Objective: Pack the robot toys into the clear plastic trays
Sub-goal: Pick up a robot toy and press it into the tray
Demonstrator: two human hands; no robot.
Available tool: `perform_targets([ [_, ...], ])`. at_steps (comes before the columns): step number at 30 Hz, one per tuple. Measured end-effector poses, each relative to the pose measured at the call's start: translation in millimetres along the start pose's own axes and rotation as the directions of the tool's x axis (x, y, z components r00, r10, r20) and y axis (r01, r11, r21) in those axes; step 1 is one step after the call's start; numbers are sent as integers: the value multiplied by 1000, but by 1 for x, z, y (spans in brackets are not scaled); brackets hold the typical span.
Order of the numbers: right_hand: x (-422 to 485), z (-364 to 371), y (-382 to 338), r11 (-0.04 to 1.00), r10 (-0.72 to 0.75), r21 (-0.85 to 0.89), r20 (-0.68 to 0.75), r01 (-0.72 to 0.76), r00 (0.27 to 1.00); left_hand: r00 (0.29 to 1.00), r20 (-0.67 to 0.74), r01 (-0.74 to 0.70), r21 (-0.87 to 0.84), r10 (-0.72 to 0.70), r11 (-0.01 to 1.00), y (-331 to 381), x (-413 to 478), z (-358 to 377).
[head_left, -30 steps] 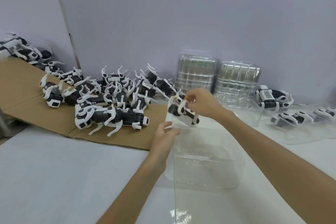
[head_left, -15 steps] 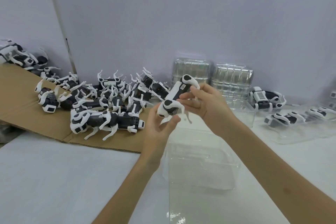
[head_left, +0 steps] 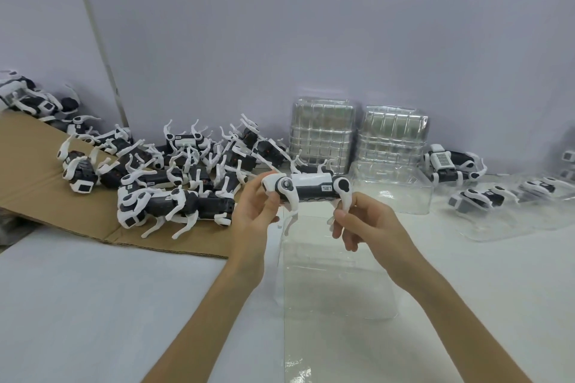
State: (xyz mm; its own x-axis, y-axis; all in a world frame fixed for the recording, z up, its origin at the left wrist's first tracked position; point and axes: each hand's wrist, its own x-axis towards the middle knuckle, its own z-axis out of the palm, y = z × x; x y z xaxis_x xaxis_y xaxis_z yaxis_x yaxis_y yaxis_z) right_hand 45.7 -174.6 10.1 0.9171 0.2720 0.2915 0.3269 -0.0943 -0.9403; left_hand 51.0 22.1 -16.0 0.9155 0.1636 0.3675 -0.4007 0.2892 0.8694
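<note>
White-and-black robot toy (head_left: pixel 306 188): you hold it level in the air, back uppermost and legs hanging, above the clear plastic tray (head_left: pixel 336 283) that lies on the white table (head_left: pixel 93 305) in front of you. No toy shows in that tray. Holding it there, lengthwise across the tray, looks meant to line the body up with the moulded hollow, and the legs probably need folding before it will seat.

Left hand (head_left: pixel 255 211): fingers curled round the head end, thumb pressed near the front shoulder joint. It carries most of the weight.

Right hand (head_left: pixel 364 221): thumb and forefinger pinch the rear leg low down, other fingers loosely curled and touching nothing. The grip suits bending that leg.

Loose stock: a pile of robot toys (head_left: pixel 174 177) tangled on flattened cardboard (head_left: pixel 37 183) to your left, within reach for the next pick.

Tray stock: two stacks of trays (head_left: pixel 323 134) upright against the wall, just behind the held toy.

Finished goods: packed toys (head_left: pixel 476 199) in clear trays to your right, well apart from the pile.
</note>
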Motion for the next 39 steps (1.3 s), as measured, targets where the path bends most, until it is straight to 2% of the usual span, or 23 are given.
perform_targets([
  [4,-3,-4,3,999,-37,28,-21,38,999,998,54,30,-43,-28,999,-2,-2,3],
  [12,-8,-16,3,997,-64,-55,-67,60,996,994,90,80,-130,-68,988,-2,-5,9],
  [18,-9,-25,3,989,-143,-53,-220,135,965,993,83,101,-204,-86,974,0,-5,7],
  [23,-12,-23,0,976,-176,-164,-184,146,967,989,121,102,-178,-81,979,0,-7,9],
  [28,-15,-27,0,984,-166,-100,-176,150,970,988,128,105,-163,-85,981,-1,-7,9],
  [39,-11,-31,7,968,-221,-149,-134,200,966,979,186,113,-118,-90,987,0,-7,9],
])
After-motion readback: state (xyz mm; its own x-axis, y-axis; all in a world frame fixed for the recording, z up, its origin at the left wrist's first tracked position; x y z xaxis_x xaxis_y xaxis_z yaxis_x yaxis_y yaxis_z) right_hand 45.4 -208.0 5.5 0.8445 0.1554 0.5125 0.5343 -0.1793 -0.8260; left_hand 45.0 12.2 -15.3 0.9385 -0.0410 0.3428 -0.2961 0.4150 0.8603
